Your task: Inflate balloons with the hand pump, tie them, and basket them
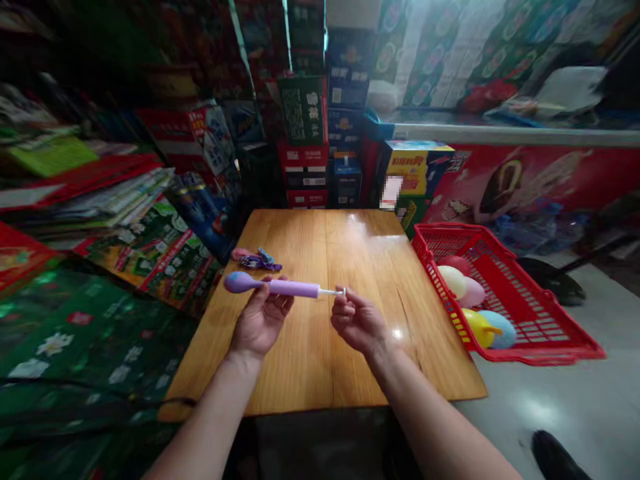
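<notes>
A purple balloon pump (pixel 295 288) lies level across the space between my hands, above the wooden table (pixel 360 253). On its left end sits a small, partly filled purple-blue balloon (pixel 239 282). My left hand (pixel 263 319) grips the pump near the balloon's neck, palm turned up. The white plunger rod (pixel 329 291) is drawn partly out at the right end, and my right hand (pixel 357 320) has its fingers closed on the handle there. Behind the balloon, a small pile of limp balloons (pixel 257 259) in purple, blue and pink rests on the tabletop.
Right of the table stands a red plastic basket (pixel 530 293) holding several inflated balloons (pixel 467 287). Stacked boxes (pixel 305 167) close off the far side. Cartons and stacked papers (pixel 110 207) crowd the left. A dark shoe (pixel 555 453) shows on the floor at lower right.
</notes>
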Available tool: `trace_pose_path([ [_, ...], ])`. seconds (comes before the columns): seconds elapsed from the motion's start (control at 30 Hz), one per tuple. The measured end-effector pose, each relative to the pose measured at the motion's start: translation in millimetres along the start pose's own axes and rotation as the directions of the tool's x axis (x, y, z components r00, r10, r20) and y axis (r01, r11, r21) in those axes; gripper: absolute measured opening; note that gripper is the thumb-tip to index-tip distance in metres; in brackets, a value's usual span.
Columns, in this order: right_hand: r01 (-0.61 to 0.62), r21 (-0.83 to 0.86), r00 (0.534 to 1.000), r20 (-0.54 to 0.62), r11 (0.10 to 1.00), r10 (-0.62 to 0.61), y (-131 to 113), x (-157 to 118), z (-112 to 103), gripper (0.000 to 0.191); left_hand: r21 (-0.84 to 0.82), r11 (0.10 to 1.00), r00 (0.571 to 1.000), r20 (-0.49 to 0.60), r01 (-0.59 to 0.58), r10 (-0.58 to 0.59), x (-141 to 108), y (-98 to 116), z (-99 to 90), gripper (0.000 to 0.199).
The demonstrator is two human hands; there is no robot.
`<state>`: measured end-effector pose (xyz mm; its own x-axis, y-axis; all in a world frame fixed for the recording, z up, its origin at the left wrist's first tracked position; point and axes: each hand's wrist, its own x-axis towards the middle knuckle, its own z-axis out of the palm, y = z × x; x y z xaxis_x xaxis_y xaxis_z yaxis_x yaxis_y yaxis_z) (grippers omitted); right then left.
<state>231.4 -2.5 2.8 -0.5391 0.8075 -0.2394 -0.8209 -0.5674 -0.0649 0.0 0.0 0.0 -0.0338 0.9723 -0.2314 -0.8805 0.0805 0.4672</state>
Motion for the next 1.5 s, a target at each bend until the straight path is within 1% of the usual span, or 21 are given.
trace_pose_path([
  [0.07, 0.051, 0.045, 0.999, 0.013, 0.998, -0.051, -6.2, -0.9, -1.2, 0.009, 0.022, 0.998, 0.999, 0.023, -0.050, 0.050, -0.1, 2.3, -0.8, 0.015],
  [0.13, 0.056, 0.067, 0.998, 0.008, 0.996, -0.056, -5.3, 0.4, -4.7, 0.010, 0.044, 0.998, 0.998, 0.049, -0.051, 0.048, -2.6, 0.1, -1.2, 0.016],
  [0.2, 0.004, 0.062, 1.000, -0.016, 0.998, -0.003, 3.1, 3.5, -9.7, 0.011, 0.071, 0.997, 0.996, 0.088, 0.015, -0.021, -7.0, -6.1, -1.2, 0.016],
  [0.27, -0.055, 0.055, 0.997, -0.049, 0.997, 0.057, 12.7, 6.3, -13.1, 0.013, 0.080, 0.994, 0.993, 0.092, 0.072, -0.079, -10.1, -11.6, -1.5, 0.016],
  [0.33, -0.080, 0.031, 0.995, -0.052, 0.996, 0.081, 16.2, 6.8, -12.2, 0.015, 0.074, 0.994, 0.994, 0.074, 0.081, -0.087, -9.3, -11.1, -2.4, 0.016],
  [0.4, -0.068, -0.014, 0.998, -0.020, 0.998, 0.067, 11.8, 4.7, -7.1, 0.015, 0.061, 0.997, 0.997, 0.056, 0.044, -0.047, -5.0, -3.7, -3.6, 0.015],
  [0.47, -0.012, -0.037, 1.000, 0.015, 0.999, 0.012, 4.2, 2.0, -1.0, 0.013, 0.044, 0.999, 0.999, 0.041, -0.028, 0.026, -0.8, 6.2, -4.3, 0.016],
  [0.53, 0.049, -0.008, 0.998, 0.033, 0.999, -0.049, 0.3, 0.9, 2.3, 0.011, 0.038, 0.996, 0.996, 0.038, -0.082, 0.080, -0.6, 11.3, -3.9, 0.016],
  [0.57, 0.061, 0.016, 0.997, 0.035, 0.998, -0.062, 1.3, 1.3, 2.2, 0.011, 0.044, 0.996, 0.996, 0.046, -0.082, 0.080, -2.4, 10.5, -3.3, 0.017],
  [0.6, 0.054, 0.041, 0.998, 0.034, 0.998, -0.055, 4.2, 2.2, 1.1, 0.012, 0.054, 0.997, 0.997, 0.060, -0.059, 0.056, -5.1, 7.6, -2.6, 0.017],
  [0.67, 0.001, 0.080, 1.000, 0.023, 0.997, -0.002, 13.2, 4.8, -2.8, 0.015, 0.076, 0.997, 0.996, 0.084, 0.005, -0.011, -11.4, -1.7, -1.2, 0.017],
  [0.77, -0.064, 0.072, 0.998, -0.001, 0.995, 0.064, 21.0, 6.4, -5.3, 0.017, 0.078, 0.996, 0.997, 0.057, 0.038, -0.043, -15.7, -10.3, -0.4, 0.015],
  [0.87, -0.023, 0.023, 0.999, 0.028, 0.999, 0.022, 12.6, 3.1, 1.1, 0.014, 0.057, 0.998, 1.000, 0.025, -0.003, 0.001, -11.9, -0.7, -0.5, 0.015],
  [0.97, 0.064, 0.059, 0.995, 0.066, 0.996, -0.068, 3.8, -0.9, 7.9, 0.011, 0.048, 0.994, 0.995, 0.019, -0.097, 0.096, -9.2, 13.1, -0.4, 0.019],
  [1.03, 0.068, 0.087, 0.995, 0.060, 0.994, -0.073, 7.4, -1.3, 7.4, 0.011, 0.065, 0.991, 0.993, 0.033, -0.115, 0.113, -11.3, 14.3, -0.4, 0.019],
  [1.17, -0.048, 0.086, 0.999, -0.014, 0.995, 0.050, 28.4, 2.5, -1.8, 0.012, 0.105, 0.994, 0.996, 0.086, -0.021, 0.012, -17.4, 0.0, -0.9, 0.017],
  [1.2, -0.059, 0.090, 0.997, -0.034, 0.994, 0.062, 32.4, 3.3, -3.4, 0.012, 0.105, 0.994, 0.996, 0.086, -0.006, -0.003, -17.6, -3.6, -1.2, 0.019],
  [1.3, -0.038, 0.103, 0.998, -0.043, 0.994, 0.042, 36.5, 4.2, -4.1, 0.010, 0.079, 0.997, 0.999, 0.041, 0.012, -0.015, -14.2, -8.8, -2.0, 0.020],
  [1.4, -0.020, 0.098, 1.000, -0.013, 0.995, 0.021, 33.9, 4.1, -1.8, 0.010, 0.051, 0.998, 0.999, -0.027, 0.033, -0.032, -10.3, -8.6, -0.9, 0.013],
  [1.5, 0.015, 0.063, 1.000, -0.016, 0.998, -0.014, 31.2, 5.1, -0.5, 0.013, 0.023, 0.998, 0.997, -0.055, 0.060, -0.059, -10.9, -8.6, 2.4, 0.013],
])
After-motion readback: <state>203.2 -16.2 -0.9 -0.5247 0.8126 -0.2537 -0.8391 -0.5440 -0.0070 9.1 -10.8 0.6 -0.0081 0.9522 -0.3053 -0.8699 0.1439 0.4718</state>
